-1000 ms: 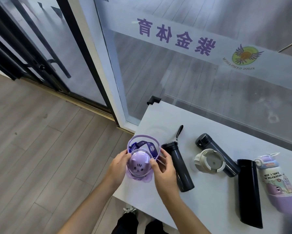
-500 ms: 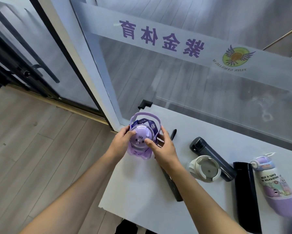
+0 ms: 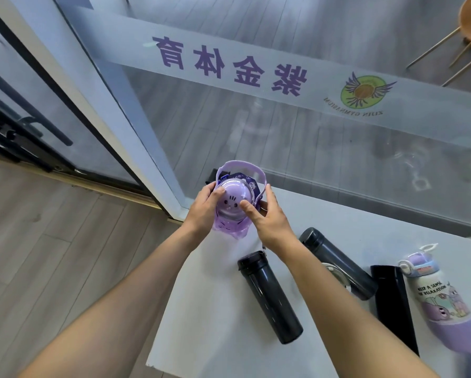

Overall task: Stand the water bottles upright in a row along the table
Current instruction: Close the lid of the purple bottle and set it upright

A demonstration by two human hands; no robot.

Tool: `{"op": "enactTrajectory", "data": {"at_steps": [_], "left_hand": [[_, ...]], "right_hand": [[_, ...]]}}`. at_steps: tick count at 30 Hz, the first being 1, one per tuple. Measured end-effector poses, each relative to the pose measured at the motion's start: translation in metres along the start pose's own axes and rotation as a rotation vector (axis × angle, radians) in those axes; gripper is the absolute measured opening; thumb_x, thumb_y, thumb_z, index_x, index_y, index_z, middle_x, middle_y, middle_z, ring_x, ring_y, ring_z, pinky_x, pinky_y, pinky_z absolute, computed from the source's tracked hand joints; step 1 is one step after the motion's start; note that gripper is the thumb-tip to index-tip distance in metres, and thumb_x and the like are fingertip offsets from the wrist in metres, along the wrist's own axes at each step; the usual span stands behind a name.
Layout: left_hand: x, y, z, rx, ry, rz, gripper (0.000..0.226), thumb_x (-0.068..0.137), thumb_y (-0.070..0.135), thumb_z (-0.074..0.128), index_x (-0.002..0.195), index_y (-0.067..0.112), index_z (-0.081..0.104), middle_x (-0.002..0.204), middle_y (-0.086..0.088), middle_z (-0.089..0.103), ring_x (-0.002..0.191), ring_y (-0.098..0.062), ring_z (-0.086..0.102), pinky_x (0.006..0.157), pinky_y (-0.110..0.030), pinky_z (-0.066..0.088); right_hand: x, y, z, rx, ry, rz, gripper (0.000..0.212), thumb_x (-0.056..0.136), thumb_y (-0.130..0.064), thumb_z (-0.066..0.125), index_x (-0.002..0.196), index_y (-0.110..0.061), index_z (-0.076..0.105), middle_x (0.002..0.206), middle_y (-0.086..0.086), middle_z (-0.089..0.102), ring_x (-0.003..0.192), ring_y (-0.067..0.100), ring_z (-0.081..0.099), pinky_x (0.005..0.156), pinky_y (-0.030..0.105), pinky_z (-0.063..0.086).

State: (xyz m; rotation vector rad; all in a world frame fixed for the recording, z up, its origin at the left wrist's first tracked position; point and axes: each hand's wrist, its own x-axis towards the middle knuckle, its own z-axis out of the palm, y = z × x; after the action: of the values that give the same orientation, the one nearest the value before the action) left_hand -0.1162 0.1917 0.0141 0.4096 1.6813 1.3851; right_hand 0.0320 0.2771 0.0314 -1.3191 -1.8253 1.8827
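Observation:
A purple bottle (image 3: 233, 203) with a domed cartoon-face lid and a strap handle stands upright near the far left corner of the white table (image 3: 215, 317). My left hand (image 3: 203, 211) grips its left side and my right hand (image 3: 267, 216) its right side. On the table lie a dark bottle (image 3: 270, 297), a second dark bottle (image 3: 340, 264) partly behind my right forearm, a black bottle (image 3: 395, 306) and a white-and-purple cartoon bottle (image 3: 444, 304) at the right edge.
A glass wall (image 3: 283, 126) with a frosted band of purple lettering runs right behind the table. A white door frame (image 3: 98, 110) stands to the left, over wooden floor (image 3: 51, 255). A pale lid ring (image 3: 335, 271) peeks out beside my right forearm.
Both hands have carried the purple bottle away from me, from the table's near left part to its far left corner. The lying bottles have not moved.

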Motion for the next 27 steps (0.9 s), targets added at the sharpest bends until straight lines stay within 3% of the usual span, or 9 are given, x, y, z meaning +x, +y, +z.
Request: {"op": "enactTrajectory", "data": {"at_steps": [3,6,10,15,18,22,27], "left_hand": [[0.015,0.003,0.002,0.009,-0.004,0.003,0.054,0.084,0.053,0.057,0.128,0.023,0.056,0.123,-0.005,0.065,0.109,-0.017,0.065,0.088,-0.034,0.055],[0.023,0.009,0.004,0.028,-0.011,0.023,0.046,0.082,0.056,0.057,0.121,0.030,0.060,0.120,-0.005,0.067,0.110,-0.021,0.065,0.090,-0.037,0.055],[0.030,0.008,0.004,0.092,0.013,0.051,0.022,0.083,0.062,0.054,0.101,0.053,0.065,0.118,0.001,0.068,0.113,-0.020,0.062,0.100,-0.046,0.049],[0.035,0.006,0.003,0.148,0.024,0.069,0.017,0.082,0.068,0.052,0.095,0.063,0.062,0.122,0.003,0.065,0.116,-0.019,0.059,0.103,-0.048,0.046],[0.030,0.008,0.006,0.178,0.029,0.088,0.020,0.084,0.069,0.048,0.097,0.061,0.059,0.124,0.004,0.063,0.117,-0.016,0.057,0.103,-0.044,0.046],[0.028,0.011,0.008,0.188,0.022,0.114,0.019,0.086,0.065,0.045,0.093,0.059,0.061,0.116,0.008,0.065,0.112,-0.012,0.059,0.099,-0.038,0.049],[0.033,0.008,0.002,0.248,0.001,0.125,0.052,0.084,0.075,0.043,0.119,0.041,0.060,0.123,0.004,0.063,0.117,-0.016,0.057,0.102,-0.044,0.046]], "right_hand": [[0.011,-0.006,-0.005,0.003,-0.005,-0.011,0.096,0.089,-0.050,0.069,0.161,-0.030,0.008,0.155,0.000,0.045,0.138,0.013,0.046,0.113,0.030,0.039],[0.020,-0.011,-0.008,-0.011,-0.003,-0.023,0.094,0.090,-0.050,0.068,0.161,-0.029,0.010,0.151,0.000,0.048,0.132,0.011,0.048,0.109,0.027,0.041],[0.027,-0.014,-0.011,-0.011,-0.013,-0.036,0.091,0.091,-0.048,0.067,0.161,-0.028,0.012,0.148,0.000,0.051,0.129,0.011,0.051,0.104,0.025,0.043],[0.031,-0.015,-0.014,-0.009,-0.029,-0.034,0.087,0.094,-0.046,0.064,0.160,-0.029,0.011,0.142,-0.006,0.050,0.130,0.012,0.049,0.097,0.015,0.042],[0.031,-0.017,-0.016,-0.015,-0.033,-0.034,0.083,0.096,-0.043,0.062,0.160,-0.029,0.011,0.133,-0.012,0.046,0.123,0.006,0.047,0.084,0.001,0.039],[0.032,-0.014,-0.013,-0.010,-0.026,-0.038,0.086,0.094,-0.047,0.063,0.161,-0.029,0.011,0.146,-0.004,0.049,0.130,0.009,0.047,0.101,0.020,0.039],[0.029,-0.017,-0.012,-0.019,-0.004,-0.045,0.081,0.096,-0.045,0.062,0.160,-0.030,0.014,0.136,-0.007,0.051,0.125,0.009,0.050,0.096,0.015,0.042]]}}
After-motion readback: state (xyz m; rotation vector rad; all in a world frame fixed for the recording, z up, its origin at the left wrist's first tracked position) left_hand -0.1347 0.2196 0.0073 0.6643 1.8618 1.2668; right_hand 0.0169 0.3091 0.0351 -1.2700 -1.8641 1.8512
